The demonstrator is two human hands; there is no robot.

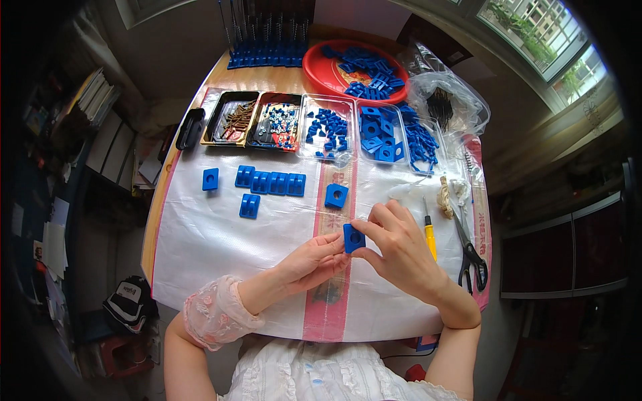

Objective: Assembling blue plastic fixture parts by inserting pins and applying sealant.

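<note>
The right hand has its forefinger and thumb clamped on a blue block, at the top and bottom edges. The left hand has its thumb and fingers close together at the block's left edge; whether they pinch it or only touch it, I cannot tell. The block is above a white sheet and shows a round opening.

From this block, a loose blue piece lies near at eleven o'clock. A yellow-handled screwdriver is at three, with black scissors beyond it. At ten, four blue pieces stand in a row.

Farther off, a black tray at half past ten contains brownish screws. At eleven, a second black tray contains small mixed parts. At half past eleven, a clear tray has small blue parts; at half past twelve, another clear tray has larger blue pieces with holes. The red basin at twelve carries a heap of blue parts. At one, a transparent bag holds dark, thin pieces.
</note>
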